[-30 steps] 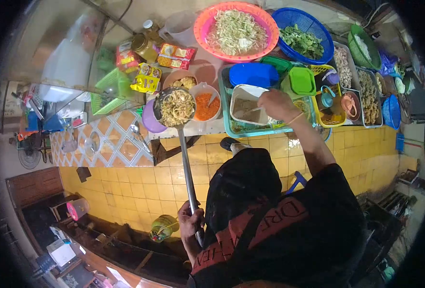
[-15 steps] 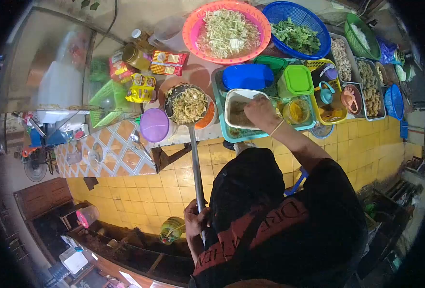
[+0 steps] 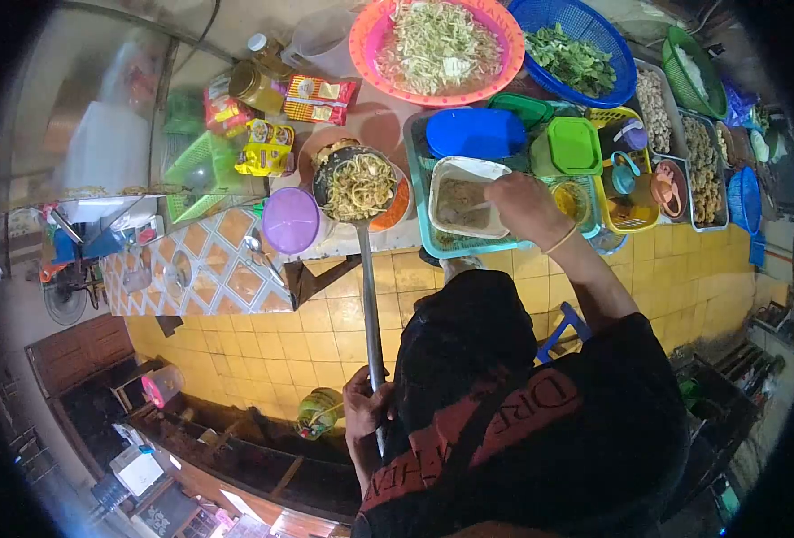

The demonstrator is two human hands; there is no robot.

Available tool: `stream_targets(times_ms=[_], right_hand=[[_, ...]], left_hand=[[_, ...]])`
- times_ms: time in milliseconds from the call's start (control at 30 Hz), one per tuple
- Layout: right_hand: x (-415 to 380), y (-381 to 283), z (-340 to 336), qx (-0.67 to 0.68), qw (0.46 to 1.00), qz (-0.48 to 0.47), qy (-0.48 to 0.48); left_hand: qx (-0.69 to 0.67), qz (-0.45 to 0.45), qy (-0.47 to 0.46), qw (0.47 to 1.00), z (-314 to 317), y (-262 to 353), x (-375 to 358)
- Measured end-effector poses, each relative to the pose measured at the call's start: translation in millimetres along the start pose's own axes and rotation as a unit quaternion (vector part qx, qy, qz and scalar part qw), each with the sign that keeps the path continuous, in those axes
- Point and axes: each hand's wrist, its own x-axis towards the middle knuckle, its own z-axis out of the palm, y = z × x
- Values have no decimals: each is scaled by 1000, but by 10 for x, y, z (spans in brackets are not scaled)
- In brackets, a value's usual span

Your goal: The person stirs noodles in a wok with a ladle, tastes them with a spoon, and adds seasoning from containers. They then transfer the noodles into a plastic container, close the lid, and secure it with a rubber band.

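My left hand [image 3: 367,408] is wrapped round the long metal handle of a ladle [image 3: 372,305]. Its round dark head is heaped with noodles [image 3: 361,186] and is over the counter, partly covering a container of orange-red contents [image 3: 394,204]. My right hand [image 3: 530,208] is closed at the right side of a white tub [image 3: 435,215] of greyish-brown powder. From its fingers the pale handle of what looks like a spoon [image 3: 478,209] slopes into the powder. A purple lid [image 3: 291,221] lies left of the ladle.
The tub stands in a teal tray [image 3: 433,244] with a blue-lidded box [image 3: 475,133] and a green-lidded box [image 3: 575,145]. Behind are a pink basin of shredded cabbage [image 3: 359,52] and a blue basket of leaves [image 3: 626,85]. Yellow packets [image 3: 265,149] lie left.
My right hand has drawn back to the right within the tub, and the spoon-like handle now shows. My left hand keeps its hold on the ladle. The whole view has shifted slightly.
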Motion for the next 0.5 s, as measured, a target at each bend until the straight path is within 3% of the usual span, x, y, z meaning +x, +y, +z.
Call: stream_targets(times_ms=[67,267,400,500], right_hand=[[-27,18,20,-10,999,-8,44],[150,-145,166,-123,991,-14,41],[203,-175,229,-93,996,12,-9],[228,-171,319,-81,996,-27,-6]], left_hand=[[8,-10,0,1000,-2,21,-9],[2,-2,-34,999,-32,35,15],[18,-4,-19,1000,-46,35,4],[-37,-1,-43,998,-59,29,13]])
